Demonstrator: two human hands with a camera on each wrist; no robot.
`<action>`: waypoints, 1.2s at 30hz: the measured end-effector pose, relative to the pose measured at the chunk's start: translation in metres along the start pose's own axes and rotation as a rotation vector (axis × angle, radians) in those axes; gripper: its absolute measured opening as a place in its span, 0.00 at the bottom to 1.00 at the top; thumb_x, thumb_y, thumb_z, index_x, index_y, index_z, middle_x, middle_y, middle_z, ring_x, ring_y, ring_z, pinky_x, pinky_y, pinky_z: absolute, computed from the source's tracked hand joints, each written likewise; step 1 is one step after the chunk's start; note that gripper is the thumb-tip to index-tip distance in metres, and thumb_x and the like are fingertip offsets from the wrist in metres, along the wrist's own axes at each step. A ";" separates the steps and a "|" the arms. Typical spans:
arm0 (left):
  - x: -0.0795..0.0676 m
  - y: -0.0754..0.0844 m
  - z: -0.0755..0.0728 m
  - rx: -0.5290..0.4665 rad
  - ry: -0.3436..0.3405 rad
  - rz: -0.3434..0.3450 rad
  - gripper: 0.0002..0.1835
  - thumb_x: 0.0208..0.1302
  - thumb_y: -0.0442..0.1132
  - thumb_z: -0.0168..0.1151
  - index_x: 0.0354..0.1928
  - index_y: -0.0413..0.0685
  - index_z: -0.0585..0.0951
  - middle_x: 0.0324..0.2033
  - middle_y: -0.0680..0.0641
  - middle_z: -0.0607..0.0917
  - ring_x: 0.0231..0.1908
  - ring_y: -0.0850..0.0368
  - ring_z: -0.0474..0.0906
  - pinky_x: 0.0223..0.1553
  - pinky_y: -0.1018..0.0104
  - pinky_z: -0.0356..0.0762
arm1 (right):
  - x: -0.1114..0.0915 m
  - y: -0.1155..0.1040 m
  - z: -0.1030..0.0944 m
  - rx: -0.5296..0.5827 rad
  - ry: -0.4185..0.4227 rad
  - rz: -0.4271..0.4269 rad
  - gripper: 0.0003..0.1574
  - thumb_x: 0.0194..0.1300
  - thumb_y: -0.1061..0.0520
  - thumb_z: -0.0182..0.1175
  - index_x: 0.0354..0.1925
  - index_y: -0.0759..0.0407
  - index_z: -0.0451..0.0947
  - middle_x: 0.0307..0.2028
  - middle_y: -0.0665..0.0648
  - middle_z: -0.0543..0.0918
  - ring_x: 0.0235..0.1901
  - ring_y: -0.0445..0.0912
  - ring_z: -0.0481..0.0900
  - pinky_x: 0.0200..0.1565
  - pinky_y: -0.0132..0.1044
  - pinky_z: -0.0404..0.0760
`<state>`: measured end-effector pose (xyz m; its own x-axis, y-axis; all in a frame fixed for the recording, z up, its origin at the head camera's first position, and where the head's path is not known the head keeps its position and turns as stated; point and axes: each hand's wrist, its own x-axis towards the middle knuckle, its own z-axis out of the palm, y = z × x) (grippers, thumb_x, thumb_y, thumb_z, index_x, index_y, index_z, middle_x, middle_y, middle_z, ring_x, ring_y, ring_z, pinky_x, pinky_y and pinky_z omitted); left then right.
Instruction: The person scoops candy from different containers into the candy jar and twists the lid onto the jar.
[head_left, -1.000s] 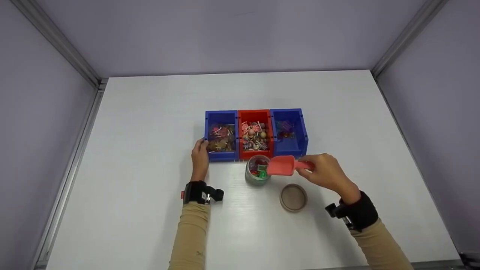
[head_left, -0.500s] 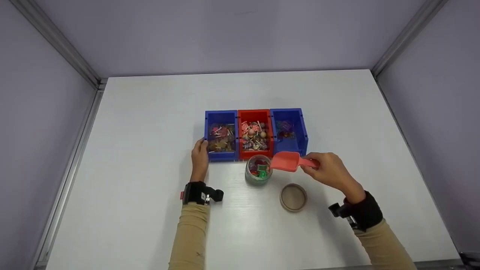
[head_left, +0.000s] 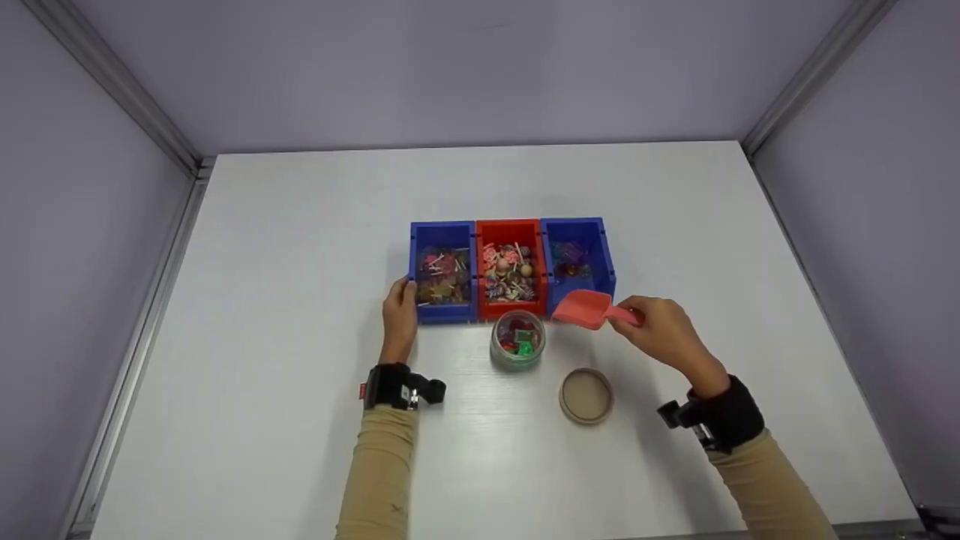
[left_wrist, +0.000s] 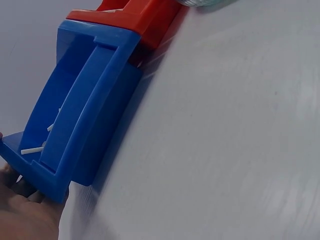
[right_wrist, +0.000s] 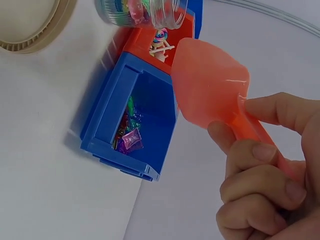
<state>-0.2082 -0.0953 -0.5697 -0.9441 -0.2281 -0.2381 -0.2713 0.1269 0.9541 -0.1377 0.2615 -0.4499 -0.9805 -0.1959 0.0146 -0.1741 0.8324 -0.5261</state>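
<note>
My right hand (head_left: pixel 660 334) grips the handle of a coral-red scoop (head_left: pixel 581 309). The scoop hangs over the front edge of the right blue bin (head_left: pixel 607 262), just right of an open glass jar (head_left: pixel 516 360). Its bowl (right_wrist: pixel 210 82) shows nothing inside in the right wrist view. Red, green and purple pieces fill the jar. My left hand (head_left: pixel 400 319) holds the outer side wall of the left blue bin (head_left: pixel 442 234) near its front corner; some fingers (left_wrist: pixel 25 190) are partly hidden by that wall.
Between the blue bins stands a red bin (head_left: pixel 508 231) with small lollipop-like pieces. Similar pieces lie in the left bin; a few translucent ones lie in the right bin. A round beige lid (head_left: pixel 586 397) rests on the white table (head_left: pixel 262 300) in front of the jar.
My right hand has carried the scoop away from the jar's mouth, to the right and toward the right blue bin. My left hand stays on its bin.
</note>
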 end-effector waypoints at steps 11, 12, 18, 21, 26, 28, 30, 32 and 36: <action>-0.001 0.000 0.000 0.019 0.000 -0.002 0.26 0.75 0.45 0.42 0.67 0.36 0.67 0.67 0.35 0.70 0.71 0.42 0.63 0.73 0.51 0.61 | 0.019 0.007 0.006 -0.022 0.051 0.079 0.13 0.58 0.60 0.62 0.34 0.73 0.82 0.18 0.57 0.73 0.20 0.44 0.64 0.25 0.32 0.59; -0.002 0.000 0.000 0.019 -0.001 -0.004 0.26 0.75 0.45 0.42 0.67 0.36 0.66 0.67 0.35 0.70 0.71 0.43 0.63 0.73 0.51 0.61 | 0.021 0.008 0.007 -0.021 0.049 0.083 0.13 0.59 0.60 0.62 0.34 0.73 0.82 0.17 0.57 0.74 0.20 0.44 0.64 0.25 0.32 0.60; -0.002 0.001 0.000 0.022 0.012 0.006 0.25 0.75 0.44 0.42 0.66 0.35 0.67 0.66 0.35 0.71 0.69 0.42 0.65 0.72 0.51 0.63 | 0.036 0.010 0.010 -0.017 0.038 0.103 0.16 0.59 0.58 0.61 0.34 0.74 0.83 0.20 0.63 0.80 0.21 0.46 0.69 0.24 0.32 0.63; -0.002 0.000 0.001 0.021 0.012 0.011 0.25 0.75 0.44 0.42 0.66 0.35 0.68 0.66 0.35 0.71 0.69 0.42 0.65 0.71 0.51 0.64 | 0.044 0.010 0.011 -0.022 0.020 0.138 0.17 0.59 0.58 0.59 0.35 0.74 0.83 0.22 0.63 0.81 0.21 0.47 0.69 0.23 0.31 0.63; -0.001 0.000 0.001 0.022 0.022 0.030 0.24 0.75 0.43 0.43 0.65 0.34 0.68 0.65 0.33 0.72 0.68 0.41 0.66 0.71 0.51 0.64 | 0.053 0.009 0.013 -0.040 -0.014 0.179 0.17 0.59 0.58 0.57 0.33 0.73 0.83 0.24 0.64 0.82 0.22 0.47 0.71 0.23 0.31 0.64; -0.001 -0.001 0.002 0.024 0.023 0.034 0.24 0.75 0.43 0.43 0.66 0.34 0.68 0.65 0.33 0.72 0.68 0.41 0.66 0.71 0.50 0.64 | 0.056 0.009 0.013 -0.048 -0.025 0.181 0.16 0.60 0.58 0.57 0.31 0.72 0.83 0.23 0.64 0.82 0.22 0.48 0.71 0.22 0.31 0.64; 0.000 -0.001 0.002 0.027 0.022 0.030 0.25 0.75 0.43 0.43 0.66 0.34 0.68 0.65 0.33 0.72 0.69 0.41 0.66 0.71 0.50 0.64 | 0.058 0.008 0.012 -0.055 -0.037 0.187 0.16 0.60 0.57 0.57 0.29 0.71 0.82 0.22 0.62 0.81 0.22 0.47 0.71 0.22 0.32 0.63; 0.000 -0.001 0.001 0.031 0.021 0.025 0.25 0.75 0.43 0.43 0.66 0.35 0.68 0.65 0.34 0.72 0.69 0.42 0.66 0.71 0.50 0.64 | 0.060 0.008 0.012 -0.061 -0.048 0.193 0.16 0.61 0.57 0.58 0.29 0.71 0.81 0.21 0.61 0.79 0.22 0.47 0.70 0.21 0.32 0.63; 0.000 -0.001 0.001 0.036 0.018 0.025 0.25 0.75 0.43 0.43 0.67 0.36 0.67 0.66 0.34 0.71 0.69 0.42 0.65 0.71 0.50 0.64 | 0.063 0.007 0.012 -0.075 -0.064 0.213 0.16 0.61 0.56 0.58 0.27 0.70 0.80 0.20 0.58 0.77 0.22 0.47 0.68 0.21 0.32 0.61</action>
<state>-0.2075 -0.0948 -0.5709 -0.9472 -0.2417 -0.2110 -0.2549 0.1678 0.9523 -0.2000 0.2484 -0.4626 -0.9886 -0.0424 -0.1446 0.0271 0.8942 -0.4468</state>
